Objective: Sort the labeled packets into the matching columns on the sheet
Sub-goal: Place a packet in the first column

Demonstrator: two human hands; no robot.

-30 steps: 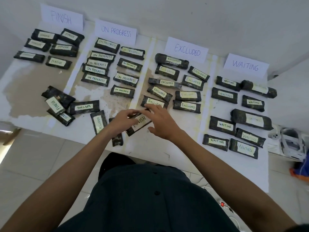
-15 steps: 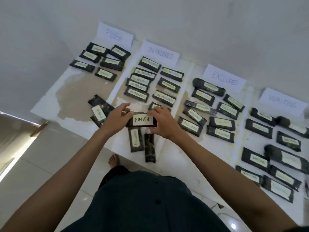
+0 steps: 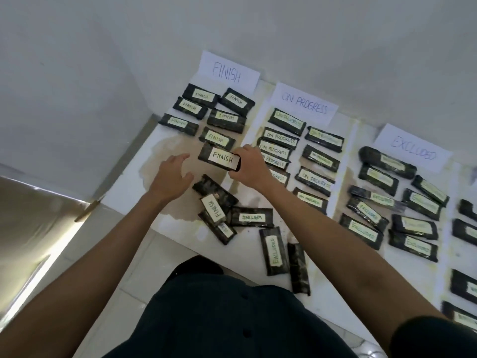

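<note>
My right hand point(image 3: 249, 166) grips the right end of a dark packet labeled FINISH point(image 3: 219, 158), held in the FINISH column just below several FINISH packets point(image 3: 216, 138). My left hand point(image 3: 171, 177) hovers open to the packet's left, fingers spread and apart from it. The FINISH header card point(image 3: 227, 72) stands at the back of that column. Near the sheet's front edge lies an unsorted pile: a FINISH packet point(image 3: 214, 209), a WAITING packet point(image 3: 251, 217), an EXCLUDED packet point(image 3: 274, 250) and a face-down packet point(image 3: 299, 268).
The white sheet point(image 3: 178, 151) has a brown stain in the FINISH column. The ON PROGRESS column point(image 3: 304, 104) and EXCLUDED column point(image 3: 413, 149) are filled with several packets each. More packets sit at the right edge. A white wall rises behind; tiled floor lies at the left.
The FINISH packet went from both hands near the front up into the FINISH column. My left hand let go and now hovers open. The view swung left.
</note>
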